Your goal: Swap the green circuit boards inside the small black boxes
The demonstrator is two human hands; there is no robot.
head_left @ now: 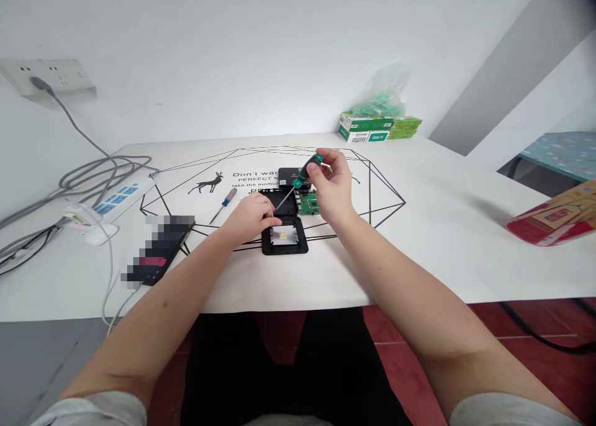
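One green circuit board bare on the middle of the white table, between front and back edges, with a black open case part just beside it on the left. Nearer the front edge, a black frame with a pale, metal-looking plate inside and a small yellowish pad on top. Toward the back edge, just behind the board, a black box with a small white label. By judgement, partway along: parts uncovered and laid out separately, the board not visibly joined to the case part; impossible to tell how much remains. Right hand closed around the handle of a green-and-black screwdriver, with the wrist raised to the right of the board, the forearm angled in over the table's front edge, and the shaft slanted down leftward to the left hand. That hand low, back upward, with fingers bunched at the upper left corner of the frame, beside the screwdriver tip; cannot tell whether pinching anything. Farther toward the table's left edge, a second screwdriver, untouched, then a dark phone.
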